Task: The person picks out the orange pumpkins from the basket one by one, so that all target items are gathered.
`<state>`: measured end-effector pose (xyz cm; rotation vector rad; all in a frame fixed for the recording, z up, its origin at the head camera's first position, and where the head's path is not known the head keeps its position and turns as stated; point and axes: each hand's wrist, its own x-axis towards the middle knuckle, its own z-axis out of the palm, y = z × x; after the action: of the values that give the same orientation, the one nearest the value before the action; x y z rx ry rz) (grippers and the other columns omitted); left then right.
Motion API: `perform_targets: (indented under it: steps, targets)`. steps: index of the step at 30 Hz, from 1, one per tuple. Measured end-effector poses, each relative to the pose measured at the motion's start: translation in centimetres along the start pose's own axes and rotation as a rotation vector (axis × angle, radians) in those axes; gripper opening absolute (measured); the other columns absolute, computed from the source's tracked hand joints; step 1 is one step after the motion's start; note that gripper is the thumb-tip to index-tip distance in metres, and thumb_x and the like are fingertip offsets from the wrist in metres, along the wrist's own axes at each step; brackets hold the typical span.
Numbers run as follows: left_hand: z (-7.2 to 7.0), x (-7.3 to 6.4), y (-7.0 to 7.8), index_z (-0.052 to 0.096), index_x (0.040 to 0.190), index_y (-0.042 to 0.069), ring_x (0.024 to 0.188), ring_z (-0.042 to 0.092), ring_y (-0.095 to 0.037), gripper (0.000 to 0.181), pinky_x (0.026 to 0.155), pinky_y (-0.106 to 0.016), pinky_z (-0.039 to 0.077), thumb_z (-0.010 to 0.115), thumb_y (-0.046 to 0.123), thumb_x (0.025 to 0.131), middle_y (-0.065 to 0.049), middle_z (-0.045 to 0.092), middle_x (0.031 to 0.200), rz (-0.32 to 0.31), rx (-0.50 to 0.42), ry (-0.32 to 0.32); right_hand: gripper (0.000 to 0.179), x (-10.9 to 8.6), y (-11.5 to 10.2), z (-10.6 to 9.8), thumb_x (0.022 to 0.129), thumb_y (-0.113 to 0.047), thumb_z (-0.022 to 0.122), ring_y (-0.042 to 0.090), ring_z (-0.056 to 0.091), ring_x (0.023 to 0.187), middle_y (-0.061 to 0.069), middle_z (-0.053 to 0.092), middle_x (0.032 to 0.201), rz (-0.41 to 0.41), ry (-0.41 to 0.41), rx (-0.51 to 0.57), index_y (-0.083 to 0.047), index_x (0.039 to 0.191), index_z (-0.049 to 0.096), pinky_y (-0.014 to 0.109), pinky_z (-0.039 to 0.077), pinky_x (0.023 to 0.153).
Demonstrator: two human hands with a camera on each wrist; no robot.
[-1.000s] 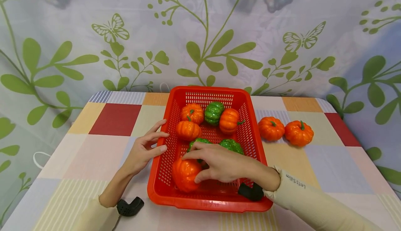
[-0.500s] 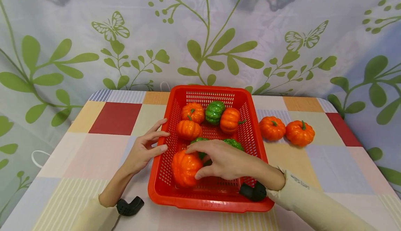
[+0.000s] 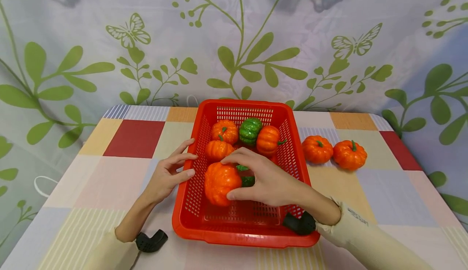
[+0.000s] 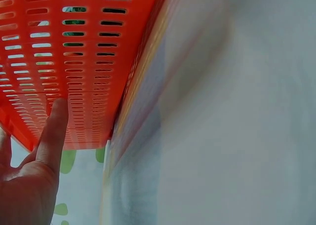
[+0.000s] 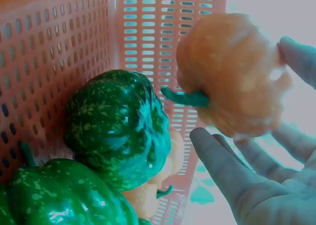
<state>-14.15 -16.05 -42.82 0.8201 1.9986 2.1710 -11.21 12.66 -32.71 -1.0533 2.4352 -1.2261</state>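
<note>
My right hand (image 3: 268, 176) grips a glossy orange pumpkin (image 3: 222, 183) between thumb and fingers, raised inside the red plastic basket (image 3: 245, 240). In the right wrist view the held orange pumpkin (image 5: 232, 72) shows its green stem pointing left, beside a speckled green pumpkin (image 5: 118, 129). My left hand (image 3: 165, 178) has its fingers extended, fingertips at the basket's left rim. The left wrist view shows one digit of the left hand (image 4: 42, 170) against the basket's slotted outer wall (image 4: 74, 77). Green pumpkins under my right hand are partly hidden in the head view.
Toward the basket's back lie a green pumpkin (image 3: 250, 131) and several orange ones, such as the orange pumpkin at the right wall (image 3: 268, 140). Two more orange pumpkins (image 3: 317, 149) sit on the checked tablecloth (image 3: 376, 197) to the right. A patterned curtain (image 3: 204, 50) hangs behind.
The right hand has lifted the orange pumpkin from the basket's front left and moved it upward and toward the back. The left hand stays at the rim.
</note>
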Motion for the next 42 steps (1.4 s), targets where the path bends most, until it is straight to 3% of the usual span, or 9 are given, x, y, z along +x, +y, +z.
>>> perform_targets:
  steps: [9,14,18,25,31,37,42]
  targets:
    - [0.0,-0.1,-0.1,0.055,0.123,-0.014,0.125,0.051,-0.034,0.033,0.080,-0.041,0.058,0.059,-0.008,0.090,-0.011,0.028,0.158,-0.006,-0.015,-0.004,0.063,-0.5,-0.7,-0.4,0.082,-0.031,0.080,0.015,0.050,0.112,-0.003,0.045,0.126,0.060,0.067,0.023,-0.018,0.138,0.055,0.034,0.051,0.091]
    - [-0.1,0.0,0.0,0.056,0.123,-0.012,0.123,0.053,-0.033,0.033,0.079,-0.042,0.058,0.059,-0.009,0.090,-0.012,0.028,0.158,-0.002,-0.021,-0.008,0.062,-0.9,-1.2,-1.0,0.083,-0.029,0.080,0.017,0.049,0.115,-0.002,0.045,0.128,0.030,0.102,0.019,-0.017,0.139,0.055,0.036,0.051,0.092]
    - [0.0,0.0,0.0,0.056,0.123,-0.012,0.121,0.055,-0.032,0.033,0.078,-0.043,0.058,0.059,-0.008,0.090,-0.011,0.028,0.158,-0.005,-0.026,-0.009,0.064,-1.3,-1.5,-1.7,0.084,-0.027,0.080,0.018,0.047,0.123,-0.001,0.045,0.139,0.015,0.117,0.031,-0.016,0.141,0.053,0.038,0.050,0.096]
    - [-0.1,0.0,0.0,0.059,0.123,-0.008,0.122,0.054,-0.031,0.033,0.078,-0.042,0.058,0.059,-0.008,0.090,-0.011,0.028,0.158,-0.005,-0.022,-0.007,0.064,-2.1,-1.7,-2.6,0.086,-0.018,0.078,0.014,0.057,0.117,-0.003,0.054,0.137,-0.031,0.094,0.111,-0.014,0.143,0.049,0.035,0.049,0.098]
    - [-0.1,-0.1,0.1,0.059,0.123,-0.009,0.127,0.050,-0.030,0.032,0.078,-0.042,0.058,0.059,-0.008,0.090,-0.011,0.028,0.158,-0.004,-0.020,-0.006,0.063,-3.2,-1.5,-3.2,0.086,-0.020,0.077,0.013,0.056,0.116,-0.007,0.053,0.136,-0.001,0.144,0.087,-0.021,0.143,0.049,0.036,0.048,0.099]
    - [-0.1,-0.3,0.0,0.059,0.123,-0.007,0.130,0.048,-0.030,0.033,0.078,-0.042,0.058,0.058,-0.009,0.091,-0.011,0.027,0.158,-0.007,-0.018,-0.002,0.059,-4.2,-1.2,-3.8,0.089,-0.015,0.073,0.016,0.059,0.110,-0.003,0.055,0.135,-0.010,0.189,0.069,-0.017,0.143,0.049,0.034,0.051,0.093]
    - [0.0,-0.1,0.0,0.057,0.124,-0.009,0.126,0.052,-0.031,0.033,0.077,-0.043,0.058,0.058,-0.009,0.091,-0.010,0.027,0.158,-0.005,-0.015,-0.004,0.066,-5.2,-1.3,-4.2,0.086,-0.018,0.077,0.017,0.059,0.113,0.001,0.053,0.139,0.051,0.233,0.025,-0.013,0.144,0.047,0.033,0.051,0.094]
